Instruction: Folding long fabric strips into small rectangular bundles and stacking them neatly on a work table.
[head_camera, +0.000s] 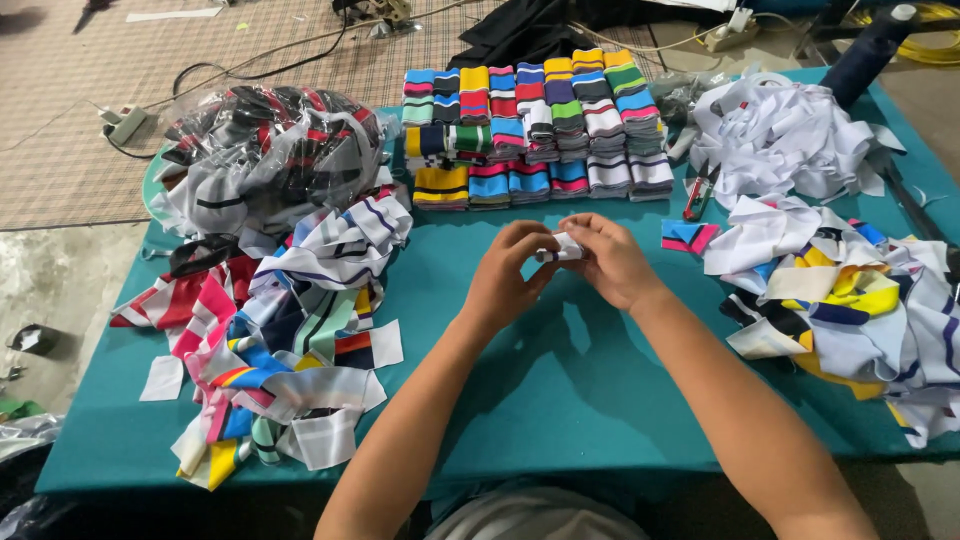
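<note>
While both hands are meeting above the middle of the tabletop (560, 390), a small white strip (562, 248) with a dark band is sitting pinched between them. The left hand (508, 272) is gripping its left end, fingers (528, 240) curling closed onto it. The right hand (608, 262) is covering its right end, fingers (578, 228) also closing on it from above. The strip is hovering just over the teal cloth, not touching it, and both forearms are reaching in from the bottom edge of the view.

Just behind the hands, neat stacks (535, 125) of folded striped bands are standing in rows, in yellow, blue, pink, green and grey. To the right of the hands, a small pink and blue piece (688, 236) is lying flat, and near it a red-handled tool (697, 198) is lying beside the stacks. Further right, a loose heap of white scraps (780, 135) is spreading across the far corner, with a mixed heap (850, 300) of white, yellow and navy pieces nearer the front.

On the left side, a tangled pile (290, 340) of striped strips is sprawling across the cloth, and behind it a clear plastic bag (260, 150) is holding more dark and red pieces. Beyond the tabletop, a checked mat (110, 60) is covering the floor, with cables trailing over it.
</note>
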